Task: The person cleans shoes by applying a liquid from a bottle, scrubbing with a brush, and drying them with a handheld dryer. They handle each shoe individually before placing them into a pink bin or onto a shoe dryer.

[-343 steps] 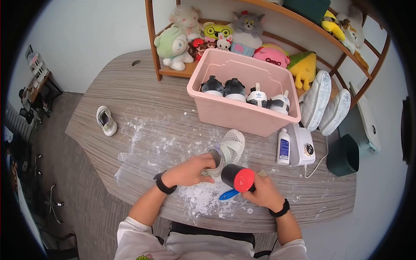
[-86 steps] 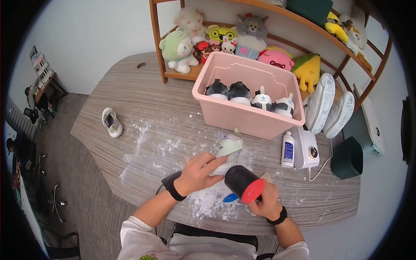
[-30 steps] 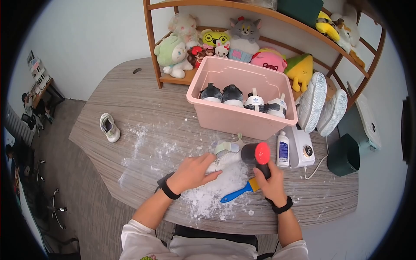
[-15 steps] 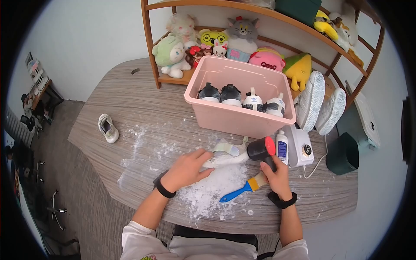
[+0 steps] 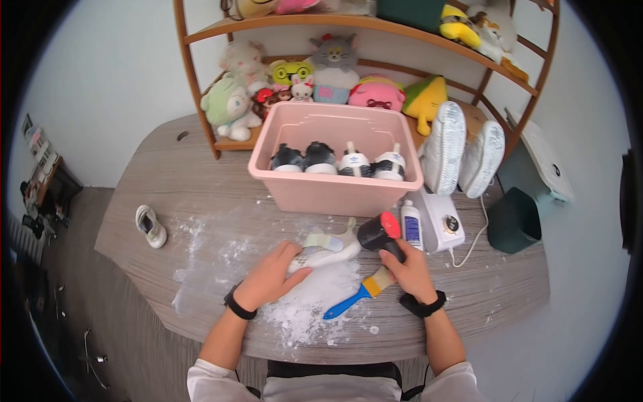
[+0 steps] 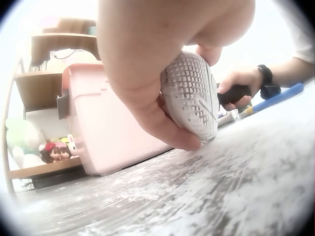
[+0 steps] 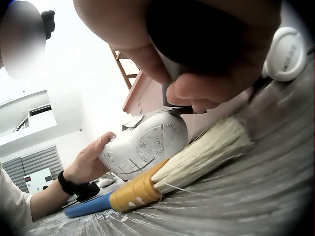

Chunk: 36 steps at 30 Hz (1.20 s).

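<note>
My left hand (image 5: 269,276) grips a small white shoe (image 5: 328,256) with a pale green strap, lying on its side over white powder. Its square-patterned sole (image 6: 189,91) shows in the left wrist view, fingers and thumb around that end. My right hand (image 5: 412,271) holds the handle of a black hair-dryer-shaped device (image 5: 375,234) with a red end, right at the shoe's heel. Below them lies a blue-handled paintbrush (image 5: 345,307) with pale bristles (image 7: 211,155), close under the right hand in the right wrist view.
A pink bin (image 5: 335,193) holding several shoes stands behind. To the right are a white bottle (image 5: 411,224), a white shoe dryer (image 5: 439,221) carrying two upright shoes, and a dark green bin (image 5: 514,221). Another small shoe (image 5: 151,226) sits far left. Plush toys fill the shelf (image 5: 368,28).
The shoe has been turned, its heel now away from my left hand. My right hand has carried the device to the heel end, uncovering the brush. The head view has shifted.
</note>
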Motion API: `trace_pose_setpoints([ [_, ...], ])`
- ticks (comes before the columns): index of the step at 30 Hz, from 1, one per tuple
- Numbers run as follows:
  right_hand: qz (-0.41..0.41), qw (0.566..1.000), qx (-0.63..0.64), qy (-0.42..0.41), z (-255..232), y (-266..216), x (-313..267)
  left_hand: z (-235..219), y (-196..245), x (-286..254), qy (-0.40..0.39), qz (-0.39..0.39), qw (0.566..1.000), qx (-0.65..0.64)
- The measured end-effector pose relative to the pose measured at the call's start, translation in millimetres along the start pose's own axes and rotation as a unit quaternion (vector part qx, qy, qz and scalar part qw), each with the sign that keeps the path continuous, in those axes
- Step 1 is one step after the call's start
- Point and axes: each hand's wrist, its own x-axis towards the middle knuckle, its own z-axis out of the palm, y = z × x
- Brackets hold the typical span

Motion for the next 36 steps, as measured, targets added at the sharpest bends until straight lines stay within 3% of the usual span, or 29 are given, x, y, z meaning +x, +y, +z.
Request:
trace_pose_setpoints([
  [1, 0.001, 1.0, -0.001, 0.011, -1, 3, 1, 0, 0, 1, -0.005, 0.009, 1.0, -0.003],
  [3, -0.139, 0.982, -0.11, 0.059, 1, 5, 2, -3, 3, 0, -0.01, 0.004, 1.0, -0.009],
  [7, -0.181, 0.961, -0.192, 0.085, 4, -3, -2, -6, 2, 1, -0.017, 0.041, 0.999, -0.01],
  [9, -0.151, 0.966, -0.193, 0.08, 2, -9, -6, -8, 3, 1, -0.025, 0.047, 0.998, -0.016],
  [17, -0.216, 0.918, -0.313, 0.113, 1, 8, -1, 0, -8, 1, -0.038, 0.084, 0.996, -0.016],
  [25, -0.222, 0.909, -0.339, 0.102, 3, 12, -1, 3, -3, 7, -0.043, 0.074, 0.996, -0.008],
  [27, -0.224, 0.908, -0.337, 0.106, 4, 13, -2, 5, -4, 13, -0.058, 0.109, 0.991, 0.055],
  [31, -0.208, 0.914, -0.336, 0.09, 5, 16, -2, 18, 2, 31, -0.065, 0.109, 0.986, 0.112],
  [33, -0.207, 0.917, -0.33, 0.085, 5, 19, -2, 22, 1, 38, -0.04, 0.155, 0.974, 0.163],
  [36, -0.201, 0.917, -0.335, 0.081, 6, 23, 0, 29, 0, 46, -0.021, 0.125, 0.982, 0.14],
])
